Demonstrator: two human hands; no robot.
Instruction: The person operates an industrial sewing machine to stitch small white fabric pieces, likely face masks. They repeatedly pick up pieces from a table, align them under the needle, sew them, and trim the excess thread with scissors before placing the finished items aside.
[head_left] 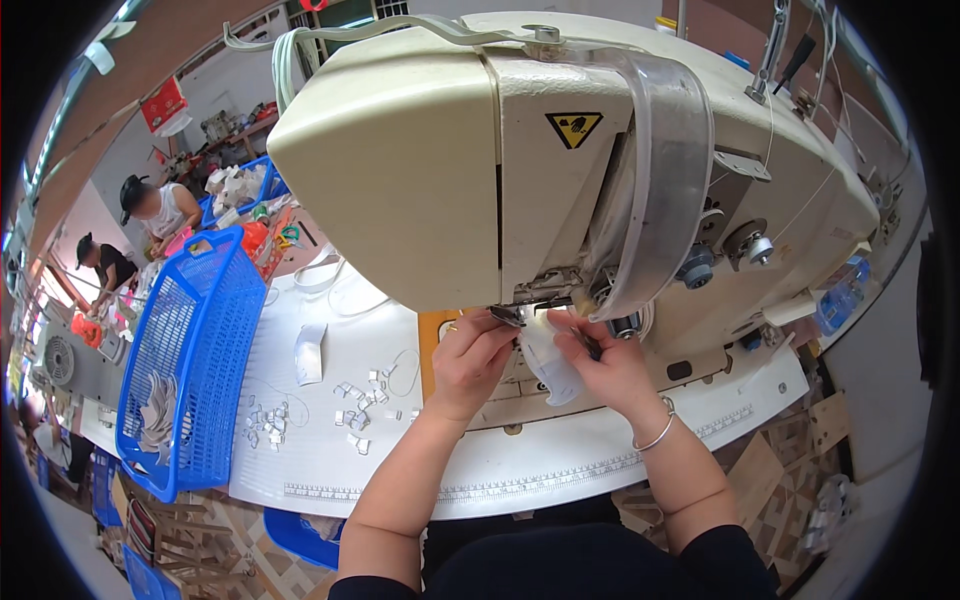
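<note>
Through the head view I have 2 hands working close together under the head of a cream sewing machine (380, 180). My left grip (468, 365) has its fingertips drawn in beside a small dark metal piece (507, 316) near the needle area; I cannot tell whether it pinches that piece, the edge of the work or nothing. My right grip (607, 368) is closed around a slim dark tool (592, 345), mostly hidden by the fingers. The white piece (552, 370), probably cloth, hangs between the 2 grips, its upper end lost behind fingers and machine.

My main worry is the fingertips: if the machine ran while they sit this near the needle area, 1 could be caught. The tool's tip is hidden from me, so a turn of the right wrist might nick or snag the white piece. Uneven pulling from the 2 sides could also skew it. On the desk (330, 460), small white tabs (372, 395) lie loose beside a thin loop of thread (405, 372); a leftward swing of the left forearm could scatter them or drag the thread through them. The blue basket (215, 400) stands well clear, farther left.
</note>
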